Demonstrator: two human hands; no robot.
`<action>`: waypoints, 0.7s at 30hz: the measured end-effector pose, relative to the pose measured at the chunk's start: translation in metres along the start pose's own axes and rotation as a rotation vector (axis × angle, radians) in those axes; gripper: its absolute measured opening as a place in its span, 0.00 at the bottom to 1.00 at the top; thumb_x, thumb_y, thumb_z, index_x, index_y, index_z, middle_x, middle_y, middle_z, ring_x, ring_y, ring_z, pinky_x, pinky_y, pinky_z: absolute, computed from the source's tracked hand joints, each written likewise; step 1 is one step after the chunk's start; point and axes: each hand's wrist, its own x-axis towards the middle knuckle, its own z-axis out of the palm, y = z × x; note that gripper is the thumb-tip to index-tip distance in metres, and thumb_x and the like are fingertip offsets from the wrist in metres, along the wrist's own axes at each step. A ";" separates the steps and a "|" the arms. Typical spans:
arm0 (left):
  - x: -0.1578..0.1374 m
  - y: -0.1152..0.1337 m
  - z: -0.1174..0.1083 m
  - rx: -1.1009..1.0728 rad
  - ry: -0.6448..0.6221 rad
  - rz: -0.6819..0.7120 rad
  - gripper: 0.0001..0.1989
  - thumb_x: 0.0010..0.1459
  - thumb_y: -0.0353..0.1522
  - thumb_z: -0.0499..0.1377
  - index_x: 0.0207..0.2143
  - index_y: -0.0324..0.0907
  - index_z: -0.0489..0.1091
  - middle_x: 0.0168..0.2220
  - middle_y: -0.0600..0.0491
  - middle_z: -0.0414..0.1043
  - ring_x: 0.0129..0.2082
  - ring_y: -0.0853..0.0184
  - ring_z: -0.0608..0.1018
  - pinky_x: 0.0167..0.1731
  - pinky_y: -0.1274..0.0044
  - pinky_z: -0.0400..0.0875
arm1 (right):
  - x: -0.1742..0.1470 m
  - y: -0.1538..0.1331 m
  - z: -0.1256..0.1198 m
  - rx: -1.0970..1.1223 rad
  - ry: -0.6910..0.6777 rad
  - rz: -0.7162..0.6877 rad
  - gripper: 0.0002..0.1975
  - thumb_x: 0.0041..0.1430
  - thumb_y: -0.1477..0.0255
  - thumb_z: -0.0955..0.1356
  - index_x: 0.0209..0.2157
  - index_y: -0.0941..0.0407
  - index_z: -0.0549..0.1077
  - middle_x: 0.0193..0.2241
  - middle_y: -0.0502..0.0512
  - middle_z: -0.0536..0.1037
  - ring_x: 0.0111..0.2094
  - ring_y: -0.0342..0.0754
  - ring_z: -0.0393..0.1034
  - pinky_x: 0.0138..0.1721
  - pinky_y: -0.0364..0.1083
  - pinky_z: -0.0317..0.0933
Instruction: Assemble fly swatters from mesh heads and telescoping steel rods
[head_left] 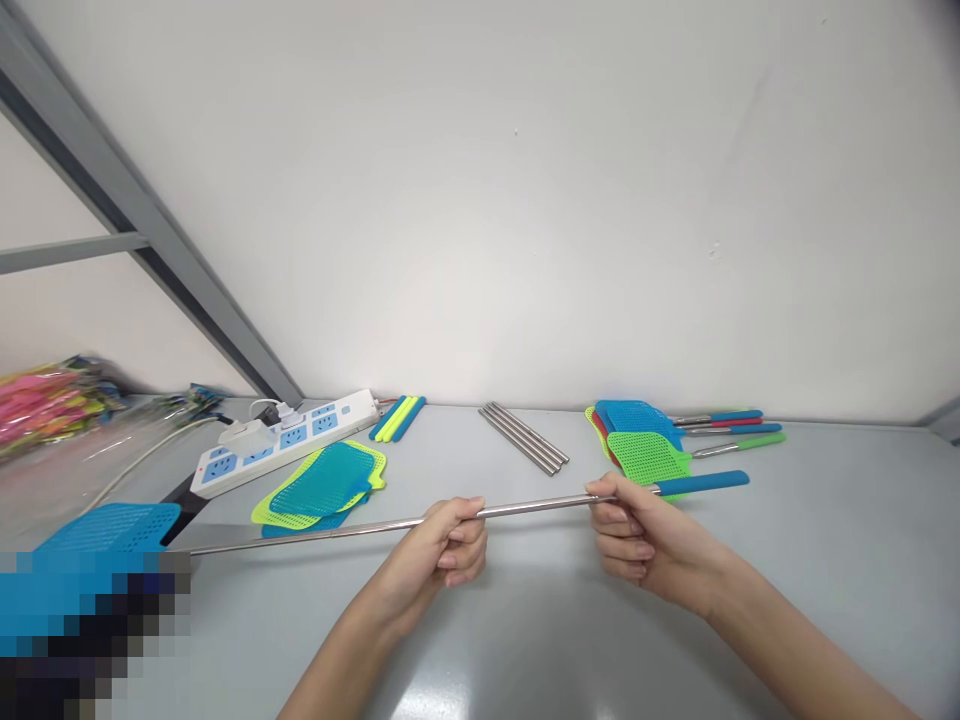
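Note:
Both hands grip one long fly swatter point(536, 508), held slantwise above the table with its metal rod drawn out. My left hand point(450, 545) is closed round the middle of the rod. Closer to the blue handle, my right hand point(637, 530) pinches the rod, fingers curled. At the far left end is the blue mesh head point(112, 527), partly covered by a pixelated patch. Behind my right hand lie several fly swatters with extended-looking handles, a green swatter head point(649, 457) foremost.
Loose swatter heads point(326, 480) lie in a pile beside a white power strip point(289, 440). Blue and yellow handle grips point(397, 418) and several metal rods point(525, 438) rest along the wall. Plastic-wrapped colourful items point(56, 405) sit at left. A grey metal frame point(142, 190) rises there.

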 end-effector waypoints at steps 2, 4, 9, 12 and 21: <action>0.001 0.000 -0.001 0.000 0.004 0.006 0.18 0.56 0.36 0.45 0.15 0.42 0.45 0.11 0.63 0.40 0.13 0.75 0.50 0.20 0.78 0.46 | 0.001 0.000 0.000 -0.038 -0.025 0.007 0.18 0.46 0.66 0.65 0.15 0.56 0.52 0.14 0.40 0.41 0.14 0.35 0.35 0.16 0.39 0.36; 0.001 -0.002 -0.002 -0.002 0.007 0.021 0.19 0.56 0.36 0.45 0.15 0.42 0.45 0.11 0.63 0.41 0.14 0.75 0.50 0.20 0.78 0.47 | 0.000 0.001 0.003 -0.099 -0.070 -0.006 0.19 0.48 0.63 0.64 0.15 0.57 0.52 0.14 0.41 0.42 0.14 0.35 0.35 0.16 0.40 0.35; 0.003 -0.006 0.001 -0.010 -0.032 0.022 0.19 0.57 0.37 0.45 0.15 0.42 0.45 0.11 0.62 0.42 0.14 0.74 0.52 0.21 0.77 0.47 | -0.004 0.014 0.016 -0.258 -0.217 0.014 0.21 0.51 0.57 0.60 0.15 0.57 0.53 0.12 0.42 0.44 0.14 0.36 0.37 0.18 0.40 0.34; 0.005 -0.010 0.003 -0.020 -0.062 0.001 0.20 0.57 0.37 0.45 0.14 0.42 0.45 0.10 0.62 0.42 0.14 0.74 0.53 0.21 0.77 0.48 | 0.000 0.023 0.019 -0.227 -0.191 0.008 0.22 0.50 0.56 0.60 0.14 0.57 0.54 0.12 0.42 0.45 0.15 0.36 0.37 0.18 0.40 0.35; 0.005 -0.005 -0.001 0.025 -0.075 -0.037 0.20 0.56 0.36 0.45 0.14 0.42 0.44 0.10 0.62 0.42 0.14 0.74 0.52 0.21 0.77 0.47 | 0.010 0.029 0.014 -0.083 -0.071 -0.075 0.19 0.50 0.64 0.60 0.13 0.56 0.50 0.12 0.42 0.43 0.15 0.36 0.36 0.18 0.40 0.37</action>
